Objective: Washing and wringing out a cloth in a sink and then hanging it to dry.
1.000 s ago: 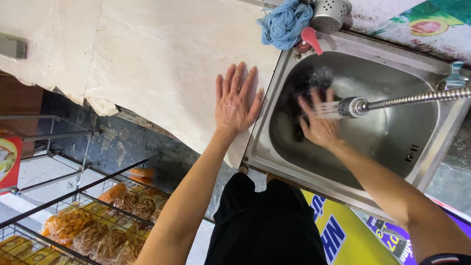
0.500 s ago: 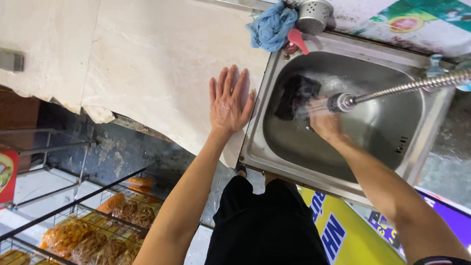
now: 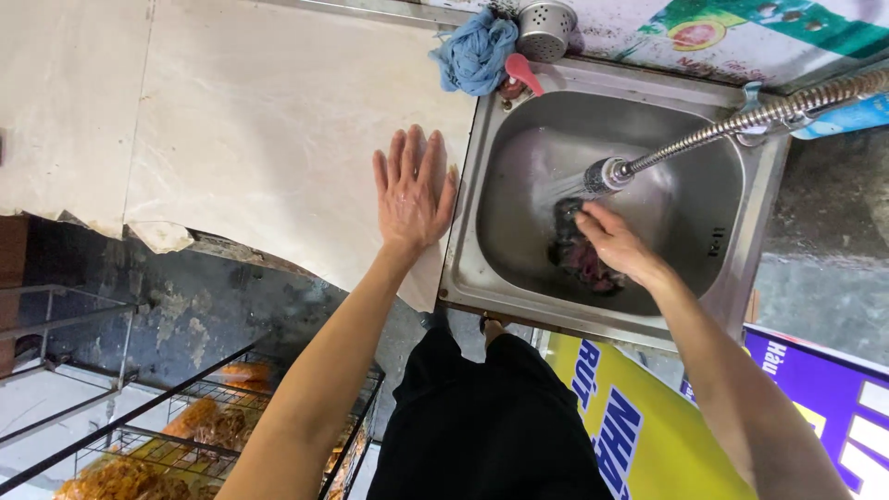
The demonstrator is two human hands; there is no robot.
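Steel sink (image 3: pixel 732 278) set in a pale stone counter (image 3: pixel 231 139), seen from above. Left hand (image 3: pixel 412 194) flat and open on the counter, fingers spread, just beside the sink rim, holding nothing. Right hand (image 3: pixel 616 243) down in the basin, fingers curled over a dark wet mass (image 3: pixel 579 259), probably a scouring pad or rag, though too blurred to name with certainty. Hose sprayer (image 3: pixel 602 174) hanging over the basin just above the right hand, water running onto the mass and the basin floor. Blue cloth (image 3: pixel 474 51) bunched at the far corner of the sink, touching a perforated metal cup (image 3: pixel 544 28); small red piece (image 3: pixel 523 72) just beside both. Wire rack (image 3: pixel 185 435) with orange packets below the counter edge. Rinsing judged to be under way: mass soaked and still in the basin, water on, nothing yet wrung out or set aside, basin otherwise bare of dishes.
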